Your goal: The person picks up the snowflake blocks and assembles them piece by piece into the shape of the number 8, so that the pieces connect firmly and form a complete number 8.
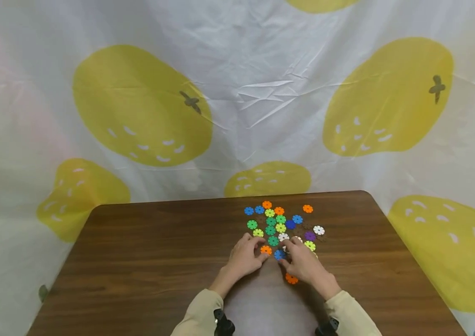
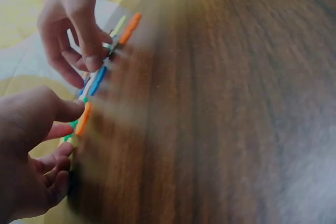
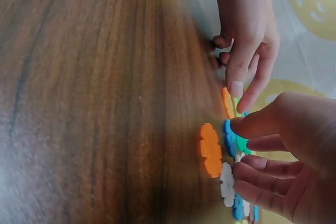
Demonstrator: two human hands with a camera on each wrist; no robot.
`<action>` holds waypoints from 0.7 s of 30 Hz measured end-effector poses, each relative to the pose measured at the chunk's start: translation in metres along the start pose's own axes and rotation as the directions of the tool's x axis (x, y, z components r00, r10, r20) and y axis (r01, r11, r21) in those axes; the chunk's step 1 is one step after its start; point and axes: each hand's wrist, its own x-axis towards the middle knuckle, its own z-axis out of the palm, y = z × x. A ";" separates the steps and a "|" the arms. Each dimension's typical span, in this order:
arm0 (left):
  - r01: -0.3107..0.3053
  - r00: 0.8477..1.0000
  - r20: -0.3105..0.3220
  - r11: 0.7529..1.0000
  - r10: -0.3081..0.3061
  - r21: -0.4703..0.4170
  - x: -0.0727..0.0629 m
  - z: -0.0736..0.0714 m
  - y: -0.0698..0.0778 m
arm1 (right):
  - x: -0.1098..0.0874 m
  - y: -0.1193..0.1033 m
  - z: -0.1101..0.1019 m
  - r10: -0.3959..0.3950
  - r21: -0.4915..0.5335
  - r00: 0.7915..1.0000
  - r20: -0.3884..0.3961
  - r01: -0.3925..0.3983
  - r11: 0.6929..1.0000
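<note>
Flat notched plastic discs in many colours lie in a loose cluster on the wooden table. My left hand is at the cluster's near left edge, thumb and forefinger on either side of an orange disc. To its right, my right hand reaches over the near discs, its thumb tip right at a blue disc. Its fingers are spread and gently bent. Another orange disc lies beneath the right hand, toward me. The right palm and fingers partly hide several white and yellow discs in the head view.
Green discs and yellow ones extend away from me. A white disc and a purple disc lie at the right. A lone orange disc sits near the far edge. Behind the table hangs a fruit-print curtain.
</note>
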 end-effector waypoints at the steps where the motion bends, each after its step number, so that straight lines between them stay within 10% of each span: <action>1: 0.005 1.000 -0.011 1.000 -0.005 0.009 0.000 0.001 0.000 | 0.000 0.000 0.001 0.001 -0.001 1.000 0.000 -0.001 1.000; 10: 0.064 0.997 -0.032 0.998 -0.064 -0.005 -0.001 0.003 0.003 | 0.004 0.004 0.009 0.026 0.011 1.000 0.006 -0.026 1.000; 21: 0.043 0.992 -0.098 0.932 -0.083 -0.360 -0.010 -0.008 -0.010 | 0.006 0.002 0.010 -0.072 0.150 0.991 -0.110 0.088 0.985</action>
